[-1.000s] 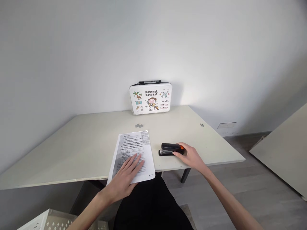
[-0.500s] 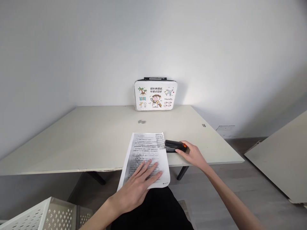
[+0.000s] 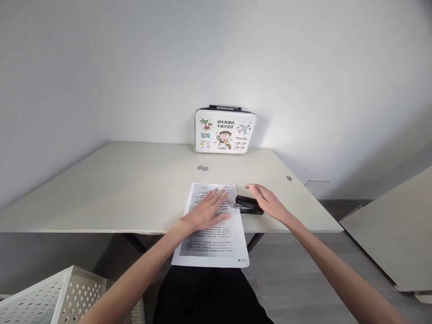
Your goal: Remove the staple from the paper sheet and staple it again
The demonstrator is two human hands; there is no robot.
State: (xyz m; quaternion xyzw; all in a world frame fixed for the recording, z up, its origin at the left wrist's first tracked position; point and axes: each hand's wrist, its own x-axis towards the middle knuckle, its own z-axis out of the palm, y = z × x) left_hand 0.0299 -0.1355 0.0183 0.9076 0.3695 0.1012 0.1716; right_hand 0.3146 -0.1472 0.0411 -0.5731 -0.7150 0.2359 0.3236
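Note:
A printed sheet of paper (image 3: 212, 245) lies on the table, its near part jutting past the front edge. My left hand (image 3: 207, 211) rests flat on its upper half, fingers spread. At the sheet's right edge sits a black stapler (image 3: 245, 204), its front end meeting the paper beside a barcode-like grey patch. My right hand (image 3: 268, 201) is at the stapler's rear end with the fingers stretched out to the left above it, not wrapped round it. Whether the palm bears down on the stapler I cannot tell.
A white cartoon-printed case (image 3: 225, 131) stands against the wall at the back of the table (image 3: 111, 193). Several small staple strips (image 3: 202, 168) lie before it, with more staples (image 3: 289, 178) near the right edge. A white perforated basket (image 3: 79, 294) is at lower left.
My left hand has slid up the sheet, away from me. My right hand has let go of its grip on the stapler's rear and now lies over it with fingers extended.

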